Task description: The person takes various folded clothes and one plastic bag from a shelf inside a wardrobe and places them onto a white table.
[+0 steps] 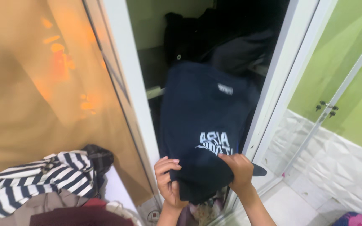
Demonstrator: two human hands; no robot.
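A folded dark navy shirt (206, 121) with white printing and a small white neck label is held out flat toward an open wardrobe. My left hand (167, 179) grips its near left edge and my right hand (239, 169) grips its near right edge. Both hands have fingers curled over the cloth. The shirt's far end reaches into the wardrobe opening, where dark clothes (223, 37) lie piled on a shelf.
An orange-brown glossy wardrobe door (42, 83) fills the left. A white frame (133, 83) borders the opening. A pile of clothes with a navy-and-white striped garment (38, 175) sits at lower left. A mirrored door (340, 104) at the right reflects green walls and white tiles.
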